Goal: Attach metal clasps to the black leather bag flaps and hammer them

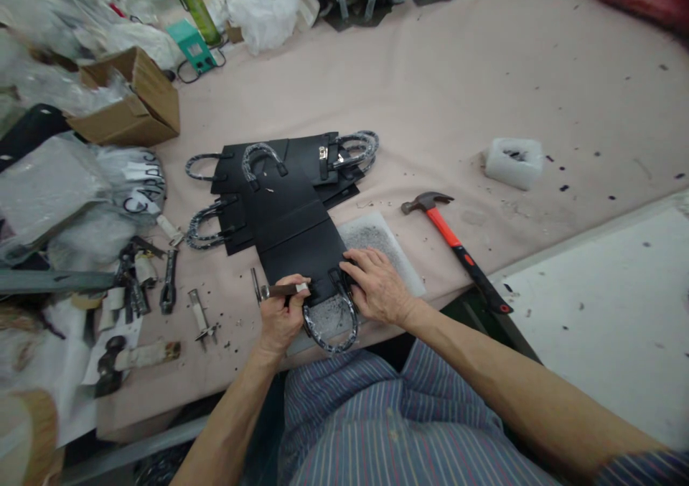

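My left hand (280,322) is closed around a short dark-brown tool (283,290) with a pale end. That end lies over the near edge of a black leather bag panel (295,231), beside one foot of a plastic-wrapped handle (352,328). My right hand (383,286) rests with its fingers stretched out on the panel's right edge, by the handle's other foot. Under the panel's near end is a speckled white cutting board (401,253). More black bag panels (234,174) with wrapped handles lie beneath and behind it. The tool's exact kind is unclear.
A claw hammer (457,249) lies to the right, with a white wax-like block (514,163) beyond it. On the left are another hammer (137,355), a metal punch-like tool (200,317), pliers-like tools (169,281), plastic bags and an open cardboard box (156,102).
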Tool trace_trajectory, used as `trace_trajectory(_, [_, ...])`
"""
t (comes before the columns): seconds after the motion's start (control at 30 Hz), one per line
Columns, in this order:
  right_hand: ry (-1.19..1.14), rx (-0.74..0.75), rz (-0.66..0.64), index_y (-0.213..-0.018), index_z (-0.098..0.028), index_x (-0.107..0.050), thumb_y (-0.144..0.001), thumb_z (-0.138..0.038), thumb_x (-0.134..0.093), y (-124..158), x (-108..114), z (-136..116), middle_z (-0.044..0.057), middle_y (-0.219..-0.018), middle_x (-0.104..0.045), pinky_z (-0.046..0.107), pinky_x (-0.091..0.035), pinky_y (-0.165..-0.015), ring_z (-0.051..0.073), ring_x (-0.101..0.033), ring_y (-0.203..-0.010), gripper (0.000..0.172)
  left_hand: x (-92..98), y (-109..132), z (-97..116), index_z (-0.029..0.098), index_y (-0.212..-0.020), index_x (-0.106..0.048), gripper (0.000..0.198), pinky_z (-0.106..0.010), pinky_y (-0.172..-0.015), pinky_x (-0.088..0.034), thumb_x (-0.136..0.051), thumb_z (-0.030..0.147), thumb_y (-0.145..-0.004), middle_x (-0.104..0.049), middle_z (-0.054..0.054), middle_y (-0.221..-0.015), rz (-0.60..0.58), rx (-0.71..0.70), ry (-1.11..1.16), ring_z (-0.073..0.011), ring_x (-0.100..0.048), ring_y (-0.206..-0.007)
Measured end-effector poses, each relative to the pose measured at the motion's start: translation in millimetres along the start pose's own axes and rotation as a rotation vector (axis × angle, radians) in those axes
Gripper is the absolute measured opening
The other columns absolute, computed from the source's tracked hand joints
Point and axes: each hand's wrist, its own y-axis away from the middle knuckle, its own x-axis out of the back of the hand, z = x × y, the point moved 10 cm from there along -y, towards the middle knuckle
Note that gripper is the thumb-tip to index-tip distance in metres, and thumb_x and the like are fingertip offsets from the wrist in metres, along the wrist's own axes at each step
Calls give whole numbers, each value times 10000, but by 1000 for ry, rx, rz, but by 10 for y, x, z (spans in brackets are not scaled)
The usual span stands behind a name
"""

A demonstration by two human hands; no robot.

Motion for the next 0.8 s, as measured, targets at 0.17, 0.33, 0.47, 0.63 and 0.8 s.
trace_trajectory(0.17, [12, 9, 10, -1264, -150, -596, -820, -179, -558, 11, 1, 11, 165, -1339, -545, 540, -345, -1112, 325, -479, -1243, 447, -15, -14, 50, 184, -975, -660, 93, -362, -856, -603, -618, 252, -927, -764, -51, -915, -1, -43, -19, -200, -747, -877])
trace_trajectory(0.33, [-13, 4, 12, -1268, -152, -598, -815, -166, -564, 8, -17, 1, 166, -1348, -549, 552, -364, -1093, 327, -484, -1235, 455, -48, 15, 49, 191, -981, -649, 79, -358, -861, -599, -610, 225, -921, -761, -52, -924, 17, -78, -36, -197, -746, -885])
trace_trajectory(0.47, [-105, -1, 93, -1239, -165, -605, -801, -133, -563, 7, 119, 59, 144, -1279, -590, 515, -442, -1028, 301, -533, -1174, 441, -43, 14, 64, 182, -964, -655, 87, -329, -813, -605, -619, 242, -912, -762, -53, -897, 30, -101, -48, -192, -751, -844])
trace_trajectory(0.63, [120, -208, 253, -1225, -169, -609, -868, -134, -525, 303, 691, 630, 166, -1280, -594, 504, -456, -1015, 325, -540, -1189, 368, -53, 4, 135, 189, -974, -660, 98, -295, -759, -603, -621, 232, -894, -759, -49, -878, 28, -126, -62, -185, -747, -804])
trace_trajectory(0.8, [349, -685, 102, -1126, -98, -624, -848, -277, -596, 975, 995, 1512, 224, -1112, -611, 527, -466, -915, 383, -569, -1061, 332, -66, 24, 170, 201, -950, -650, 74, -255, -693, -579, -602, 188, -894, -737, -30, -834, 37, -127, -15, -161, -723, -736])
